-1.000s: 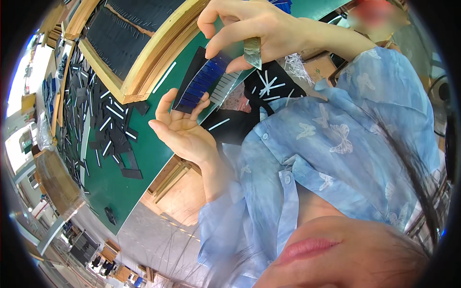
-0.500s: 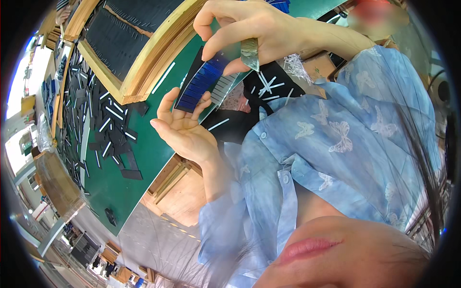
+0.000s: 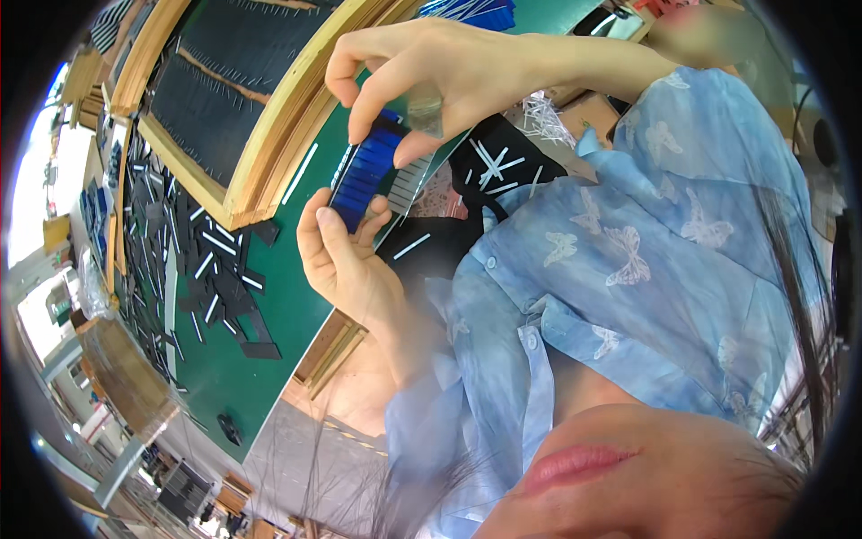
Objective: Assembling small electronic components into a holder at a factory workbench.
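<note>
A narrow, shiny dark blue strip (image 3: 366, 175) with dark lines across it is held up above the green table. My left hand (image 3: 352, 262) grips its lower end, thumb in front and fingers curled around the edge. At the upper end my right hand (image 3: 422, 85) is closed, with index finger and thumb on the strip's two sides. A small shiny, see-through piece (image 3: 425, 110) is tucked among the right hand's fingers; its kind cannot be made out. Below the hands, near my body, lies a clear sheet with pale stripes (image 3: 413, 182).
The green table (image 3: 211, 386) carries a wooden frame (image 3: 242, 180) with a black panel, and a heap of black pieces and white sticks (image 3: 211, 260). Black cloth with white sticks (image 3: 492, 162) lies by my body. Blue strips (image 3: 480, 13) are at the far edge.
My left thumb has come down onto the blue strip, where the hand was more spread before. My right hand has shifted slightly left and down, and the shiny piece in it has turned.
</note>
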`<state>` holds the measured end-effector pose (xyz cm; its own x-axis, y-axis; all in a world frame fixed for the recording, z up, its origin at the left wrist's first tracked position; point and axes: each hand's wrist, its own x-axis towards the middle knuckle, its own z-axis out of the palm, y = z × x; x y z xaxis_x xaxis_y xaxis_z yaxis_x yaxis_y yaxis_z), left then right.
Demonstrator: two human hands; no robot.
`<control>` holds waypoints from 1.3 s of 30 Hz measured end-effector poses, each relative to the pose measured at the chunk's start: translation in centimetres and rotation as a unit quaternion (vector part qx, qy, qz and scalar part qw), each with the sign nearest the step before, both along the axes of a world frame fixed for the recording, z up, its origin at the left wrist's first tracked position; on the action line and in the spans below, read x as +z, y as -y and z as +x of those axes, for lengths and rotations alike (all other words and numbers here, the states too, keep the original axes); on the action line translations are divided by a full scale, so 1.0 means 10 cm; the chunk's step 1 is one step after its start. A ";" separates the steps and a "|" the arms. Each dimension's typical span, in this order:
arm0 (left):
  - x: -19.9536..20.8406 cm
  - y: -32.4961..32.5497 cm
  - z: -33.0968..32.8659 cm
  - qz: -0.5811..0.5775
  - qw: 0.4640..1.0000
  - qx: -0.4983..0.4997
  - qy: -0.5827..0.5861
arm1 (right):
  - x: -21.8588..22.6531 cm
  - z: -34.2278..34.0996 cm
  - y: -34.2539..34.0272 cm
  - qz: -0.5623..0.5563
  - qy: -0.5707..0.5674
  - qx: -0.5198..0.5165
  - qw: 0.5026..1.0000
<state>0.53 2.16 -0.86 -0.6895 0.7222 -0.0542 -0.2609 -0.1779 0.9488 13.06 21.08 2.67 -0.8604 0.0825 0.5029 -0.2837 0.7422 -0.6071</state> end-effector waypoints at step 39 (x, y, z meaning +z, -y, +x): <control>0.03 0.08 -0.10 0.026 0.996 -0.060 0.065 | 0.03 -0.04 0.03 -0.044 -0.016 0.011 0.999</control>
